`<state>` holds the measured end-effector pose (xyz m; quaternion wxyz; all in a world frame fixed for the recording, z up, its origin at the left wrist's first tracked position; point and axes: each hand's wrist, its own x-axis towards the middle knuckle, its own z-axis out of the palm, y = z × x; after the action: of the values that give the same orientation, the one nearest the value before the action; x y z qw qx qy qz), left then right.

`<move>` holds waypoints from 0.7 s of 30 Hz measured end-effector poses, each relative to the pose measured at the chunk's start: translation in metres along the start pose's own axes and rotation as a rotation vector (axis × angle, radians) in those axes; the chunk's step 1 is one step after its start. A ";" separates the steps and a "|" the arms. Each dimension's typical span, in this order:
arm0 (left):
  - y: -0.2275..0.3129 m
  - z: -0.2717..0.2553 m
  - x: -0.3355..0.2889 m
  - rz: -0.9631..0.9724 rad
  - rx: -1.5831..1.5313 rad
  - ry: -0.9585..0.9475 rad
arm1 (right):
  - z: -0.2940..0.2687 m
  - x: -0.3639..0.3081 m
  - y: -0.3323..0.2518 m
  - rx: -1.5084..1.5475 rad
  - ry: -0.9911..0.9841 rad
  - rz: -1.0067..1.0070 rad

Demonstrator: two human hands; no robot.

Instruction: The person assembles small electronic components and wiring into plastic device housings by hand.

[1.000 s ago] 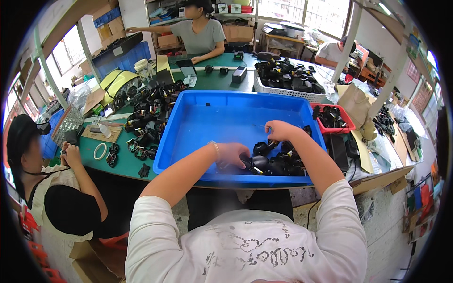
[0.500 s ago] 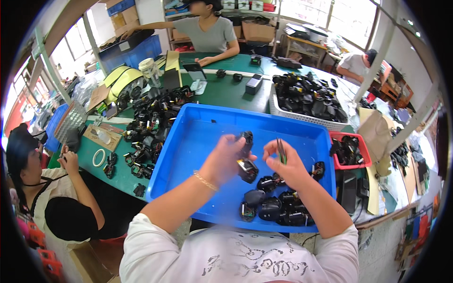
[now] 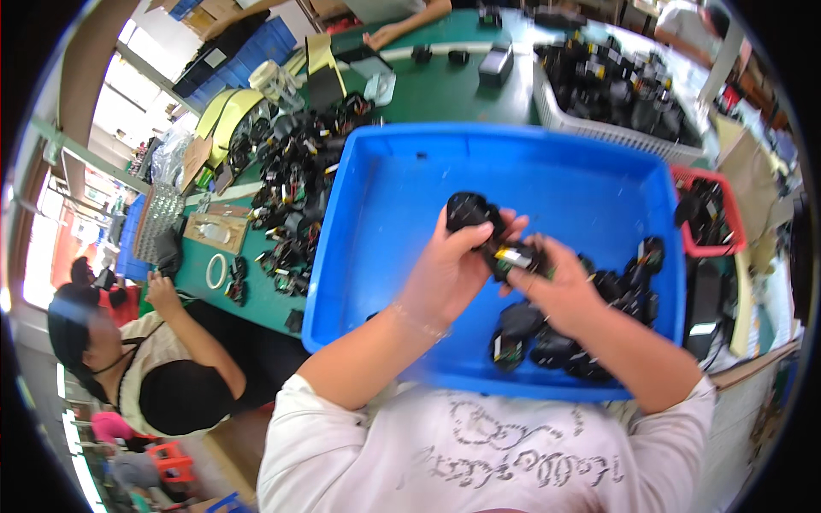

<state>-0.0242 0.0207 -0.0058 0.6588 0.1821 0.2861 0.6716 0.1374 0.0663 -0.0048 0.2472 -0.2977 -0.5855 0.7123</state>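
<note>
L grip (image 3: 453,272) wrapped round 1 black part (image 3: 469,214), R grip (image 3: 560,289) clasping its lower end, all 1 unit up over the blue tray (image 3: 385,214)! Other black units (image 3: 517,320) bunched tray's R side; red basket (image 3: 718,250) adj., white basket (image 3: 629,150) beyond, heaped.

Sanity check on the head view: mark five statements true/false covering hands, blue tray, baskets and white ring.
1. The left hand holds a rounded black part above the blue tray. True.
2. The right hand rests on the table. False: the right hand is above the tray.
3. A white ring lies on the green table. True.
4. The red basket is left of the tray. False: the red basket is right.
5. The white basket contains dark pieces. True.
</note>
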 end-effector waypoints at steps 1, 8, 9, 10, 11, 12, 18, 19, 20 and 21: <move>0.002 -0.003 0.001 -0.032 -0.022 -0.018 | 0.000 0.003 0.000 0.114 0.025 -0.001; 0.011 0.003 -0.001 0.018 0.036 -0.010 | -0.007 0.009 -0.010 0.232 0.014 0.014; 0.012 0.002 -0.001 0.004 0.026 -0.014 | -0.009 0.008 -0.009 0.228 0.029 0.023; 0.012 0.002 -0.001 -0.010 0.030 -0.004 | -0.013 0.009 -0.008 0.182 0.036 0.029; 0.013 0.001 -0.002 -0.023 0.038 0.010 | -0.014 0.010 -0.007 0.140 0.039 0.035; 0.013 0.001 -0.003 -0.035 0.056 0.014 | -0.015 0.010 -0.005 0.156 0.044 0.010; 0.013 0.002 -0.007 -0.058 0.012 -0.033 | -0.016 0.006 -0.013 0.278 0.114 0.053; 0.014 0.001 -0.007 -0.063 0.008 -0.030 | -0.016 0.004 -0.015 0.278 0.137 0.052; 0.015 0.000 -0.006 -0.072 0.035 -0.057 | -0.016 0.003 -0.017 0.296 0.147 0.046; 0.016 -0.001 -0.004 -0.080 0.061 -0.084 | -0.017 0.003 -0.018 0.293 0.147 0.052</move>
<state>-0.0370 0.0168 0.0036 0.6906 0.2188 0.2856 0.6274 0.1475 0.0841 0.0101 0.3116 -0.3247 -0.4479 0.7726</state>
